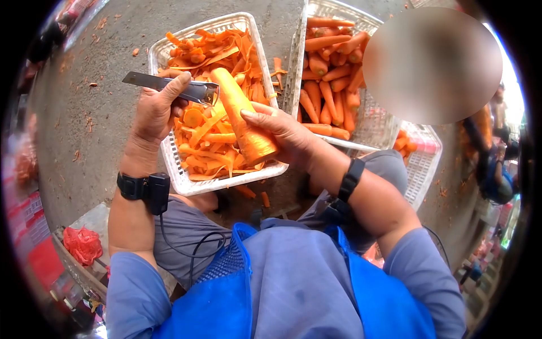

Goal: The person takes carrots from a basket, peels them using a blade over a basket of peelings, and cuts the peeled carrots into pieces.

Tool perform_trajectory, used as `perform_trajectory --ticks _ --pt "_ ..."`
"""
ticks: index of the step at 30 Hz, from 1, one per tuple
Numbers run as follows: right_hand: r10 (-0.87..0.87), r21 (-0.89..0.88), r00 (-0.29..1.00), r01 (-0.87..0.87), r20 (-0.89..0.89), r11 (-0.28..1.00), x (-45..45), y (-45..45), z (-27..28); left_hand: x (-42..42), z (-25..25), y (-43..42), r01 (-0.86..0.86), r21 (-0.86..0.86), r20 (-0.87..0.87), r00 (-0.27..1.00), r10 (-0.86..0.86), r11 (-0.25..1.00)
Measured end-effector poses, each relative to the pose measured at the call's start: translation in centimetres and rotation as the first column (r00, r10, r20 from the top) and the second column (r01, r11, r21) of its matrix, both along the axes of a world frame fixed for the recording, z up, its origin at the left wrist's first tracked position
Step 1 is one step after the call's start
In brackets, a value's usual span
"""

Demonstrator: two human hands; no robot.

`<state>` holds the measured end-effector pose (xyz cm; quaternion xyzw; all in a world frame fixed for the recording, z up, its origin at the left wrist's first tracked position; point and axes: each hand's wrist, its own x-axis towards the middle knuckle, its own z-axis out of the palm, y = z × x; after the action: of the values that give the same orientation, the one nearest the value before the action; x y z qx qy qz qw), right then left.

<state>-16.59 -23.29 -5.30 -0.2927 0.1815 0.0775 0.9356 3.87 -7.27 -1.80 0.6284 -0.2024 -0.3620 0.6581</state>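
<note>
My left hand [157, 107] is closed around the handle of a metal peeler [192, 90], its blade end pointing right toward the carrot. A thick, peeled carrot [240, 121] is gripped in my right hand [279, 129], tilted with its narrow end up and its broad end low. The peeler's head sits close beside the carrot's upper part; whether they touch I cannot tell. Beneath both hands stands a white plastic basket [262, 59] heaped with orange carrot peelings [206, 138] and some cut pieces.
To the right, a white crate [381, 121] holds several whole carrots [330, 79]. Another white basket [420, 169] stands behind my right knee with carrots in it. Carrot scraps [278, 72] lie on the concrete floor [101, 113]. A red plastic bag [83, 246] rests at my left.
</note>
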Motion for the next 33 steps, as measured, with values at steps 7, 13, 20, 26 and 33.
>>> perform_trajectory --ticks 7,13,20,26,33 --pt "-0.058 0.174 0.998 0.059 -0.006 0.983 0.1 -0.2 -0.6 -3.8 2.6 -1.0 0.230 0.103 -0.027 0.973 -0.228 0.968" --pt "0.016 0.109 0.995 -0.005 -0.095 0.994 -0.4 0.1 -0.4 -7.1 2.2 -2.9 0.480 0.067 0.137 0.864 -0.484 0.875" --pt "0.010 0.207 0.983 0.030 -0.186 0.978 -1.4 1.2 0.8 2.7 -2.7 -1.9 0.237 0.139 0.004 0.971 -0.240 0.961" --pt "0.037 0.172 0.987 -0.010 -0.156 0.985 -1.2 0.7 -0.9 3.6 -4.6 -2.0 0.186 0.140 -0.100 0.980 -0.173 0.973" --pt "-0.011 0.100 0.993 0.023 -0.118 0.995 -1.9 -0.3 0.4 7.5 -6.9 0.5 -0.150 0.227 0.145 0.982 0.119 0.962"
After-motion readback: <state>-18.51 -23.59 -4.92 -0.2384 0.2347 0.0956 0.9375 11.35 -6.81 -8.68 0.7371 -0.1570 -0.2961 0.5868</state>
